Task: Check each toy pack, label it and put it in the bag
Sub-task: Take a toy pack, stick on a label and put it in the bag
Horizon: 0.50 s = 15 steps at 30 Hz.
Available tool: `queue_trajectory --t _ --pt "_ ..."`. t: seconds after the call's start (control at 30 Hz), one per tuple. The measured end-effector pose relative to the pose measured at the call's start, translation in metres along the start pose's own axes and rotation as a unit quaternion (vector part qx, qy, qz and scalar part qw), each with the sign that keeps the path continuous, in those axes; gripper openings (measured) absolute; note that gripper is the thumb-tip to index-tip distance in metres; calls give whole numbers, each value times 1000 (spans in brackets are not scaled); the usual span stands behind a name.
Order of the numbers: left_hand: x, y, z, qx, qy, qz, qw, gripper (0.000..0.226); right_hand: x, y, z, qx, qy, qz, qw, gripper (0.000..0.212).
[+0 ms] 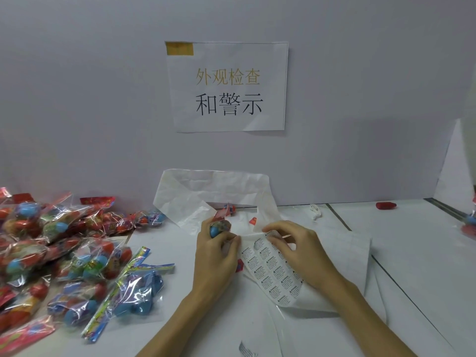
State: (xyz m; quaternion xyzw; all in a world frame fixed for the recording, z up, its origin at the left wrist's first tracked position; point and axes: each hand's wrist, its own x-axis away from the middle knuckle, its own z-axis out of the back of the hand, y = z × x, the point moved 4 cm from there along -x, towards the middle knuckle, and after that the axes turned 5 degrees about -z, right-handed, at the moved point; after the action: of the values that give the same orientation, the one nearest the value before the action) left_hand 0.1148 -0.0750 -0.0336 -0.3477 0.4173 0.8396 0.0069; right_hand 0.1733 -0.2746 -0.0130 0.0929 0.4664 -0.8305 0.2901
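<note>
Clear plastic toy packs (pixel 64 256), full of red and blue balls, lie heaped at the left of the frame, and they crowd right up to my left forearm. My left hand (pixel 216 256) is curled round one toy pack (pixel 219 227) just above the middle of the frame, with its thumb pressed on the edge of the label sheet (pixel 273 269). My right hand (pixel 296 249) rests on that sheet with thumb and forefinger pinched together at its top edge; I cannot tell whether a label sits between them. Behind both hands the white bag (pixel 206 194) stands open against the wall, with a red scrap (pixel 253 221) lying on it. At the right, a small red object (pixel 385 205) lies well apart from everything else. I see a white bench (pixel 412 253) with dark seams, and a pale wall carrying a taped paper sign (pixel 228 86) in the upper middle.
</note>
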Motion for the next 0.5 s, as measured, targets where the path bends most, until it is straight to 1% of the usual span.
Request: queue_trajectory --t 0.03,0.1,0.17,0.2,0.23,0.3,0.37,0.5 --pt "0 1 1 0 4 -1 1000 11 0 0 -1 -1 4 -2 1000 22" --pt "-1 6 2 5 2 -15 1000 27 1 2 -2 -11 5 -9 1000 24" --pt "2 11 2 -3 -30 -45 999 41 2 4 -4 -20 5 -22 1000 26" --pt "3 12 1 -8 -40 -58 997 40 2 5 -5 -25 8 -32 999 25" --pt "3 11 1 -7 -39 -63 997 32 2 5 -5 -30 11 -41 999 23" --pt "1 8 2 8 -25 -44 999 16 0 6 -4 -32 10 -50 998 22" --pt "1 7 3 8 -24 -24 999 13 0 5 -4 -20 3 -48 999 25" --pt "1 7 2 -5 -34 -12 999 14 1 4 -1 -17 -10 -51 998 25"
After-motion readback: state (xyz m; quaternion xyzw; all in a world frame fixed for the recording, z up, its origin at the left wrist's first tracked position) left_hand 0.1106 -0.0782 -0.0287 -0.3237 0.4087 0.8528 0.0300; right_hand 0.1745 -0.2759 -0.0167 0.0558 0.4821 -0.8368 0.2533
